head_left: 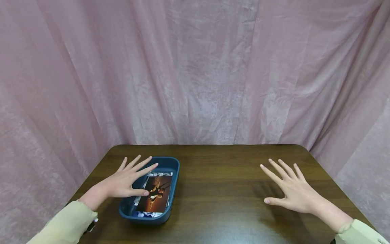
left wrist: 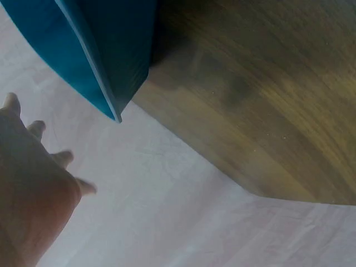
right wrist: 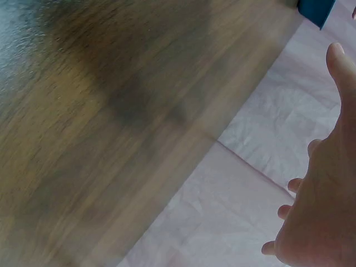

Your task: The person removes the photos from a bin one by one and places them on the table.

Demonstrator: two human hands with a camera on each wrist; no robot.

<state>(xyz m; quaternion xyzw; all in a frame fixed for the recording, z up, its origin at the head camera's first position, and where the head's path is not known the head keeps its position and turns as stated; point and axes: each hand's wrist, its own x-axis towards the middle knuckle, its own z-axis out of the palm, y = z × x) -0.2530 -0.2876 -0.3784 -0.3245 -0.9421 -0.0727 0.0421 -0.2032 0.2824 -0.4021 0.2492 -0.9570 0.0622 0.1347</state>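
Note:
With fingers spread, my left hand point(head_left: 123, 181) hovers over the left side of a blue plastic bin point(head_left: 175, 189) and covers part of its rim. Inside the bin lies a small pile of printed pictures; the top one is a dark orange photo card point(head_left: 155, 195) showing two figures. Other prints stick out from under it, mostly hidden. On the right, my right hand point(head_left: 294, 191) is held above the table with its fingers splayed and nothing in it. The left wrist view shows the bin's outer wall point(left wrist: 128, 44) beside the left hand point(left wrist: 33, 178).
A brown wood-grain table point(head_left: 219, 189) with rounded far corners spans the front. Pink velvet curtains point(head_left: 207, 74) hang behind it and along both sides. In the right wrist view, a corner of the bin point(right wrist: 316, 11) shows at the top right.

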